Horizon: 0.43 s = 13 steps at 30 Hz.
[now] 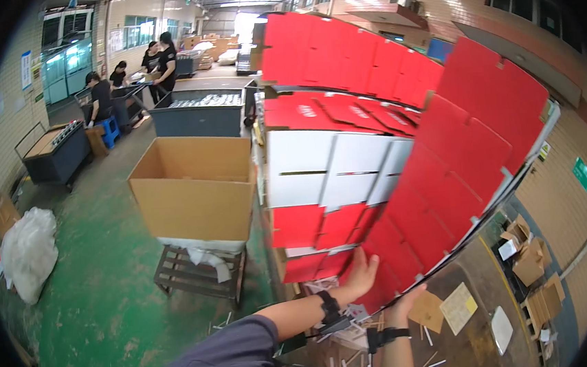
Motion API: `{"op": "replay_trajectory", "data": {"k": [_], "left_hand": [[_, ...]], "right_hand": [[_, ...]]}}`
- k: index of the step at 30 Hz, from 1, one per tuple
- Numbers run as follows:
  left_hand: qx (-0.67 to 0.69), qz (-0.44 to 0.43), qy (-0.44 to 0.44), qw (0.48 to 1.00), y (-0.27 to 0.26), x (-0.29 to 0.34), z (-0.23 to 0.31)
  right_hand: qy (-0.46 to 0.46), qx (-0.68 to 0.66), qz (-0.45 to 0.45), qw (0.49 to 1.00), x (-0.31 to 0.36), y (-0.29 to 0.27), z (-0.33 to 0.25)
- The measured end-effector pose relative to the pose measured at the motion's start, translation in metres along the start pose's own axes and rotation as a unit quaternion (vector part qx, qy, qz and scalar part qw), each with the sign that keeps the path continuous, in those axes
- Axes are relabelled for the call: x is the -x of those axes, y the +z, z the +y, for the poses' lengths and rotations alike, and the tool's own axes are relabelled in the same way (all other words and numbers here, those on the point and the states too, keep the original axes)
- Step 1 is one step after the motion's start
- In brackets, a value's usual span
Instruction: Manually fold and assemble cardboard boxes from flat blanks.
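Observation:
A tall, tilted stack of red flat cardboard box blanks [437, 172] leans up and to the right in front of me. My left hand [363, 274] grips its lower left side, thumb raised along the red face and the other fingers partly hidden. At the bottom edge, my right hand [406, 303] supports the same blanks from below, its fingers mostly out of sight behind them. Behind and left of these stands a big pile of red and white blanks [298, 155], with more red sheets [345, 52] upright on top. Black bands circle both wrists.
Left of the pile, an open brown carton [195, 205] rests on a slatted stand [201, 277]. Dark carts [195, 119] stand beyond, near several people. A white plastic bundle [30, 252] lies far left. Cardboard scraps [530, 261] and thin white strips litter the floor at right.

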<state>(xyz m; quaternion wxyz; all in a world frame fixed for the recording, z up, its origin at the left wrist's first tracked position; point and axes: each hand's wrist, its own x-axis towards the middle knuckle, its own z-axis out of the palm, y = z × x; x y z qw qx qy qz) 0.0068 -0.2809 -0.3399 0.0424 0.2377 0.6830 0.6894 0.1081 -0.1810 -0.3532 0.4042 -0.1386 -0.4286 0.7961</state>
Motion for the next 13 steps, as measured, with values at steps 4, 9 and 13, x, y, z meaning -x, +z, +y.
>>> {"op": "replay_trajectory", "data": {"k": [4,9,13], "left_hand": [[-0.095,-0.464,-0.003,0.881,-0.051,0.054,0.039],[-0.077,-0.738,0.148,0.654,-0.191,0.109,0.071],[-0.203,-0.707,0.179,0.654,-0.329,0.139,0.157]], "right_hand": [[0.001,0.068,0.016,0.998,0.019,-0.025,-0.011],[0.064,0.138,0.168,0.974,0.143,-0.009,-0.008],[0.243,0.183,-0.088,0.949,0.234,0.048,0.018]]}}
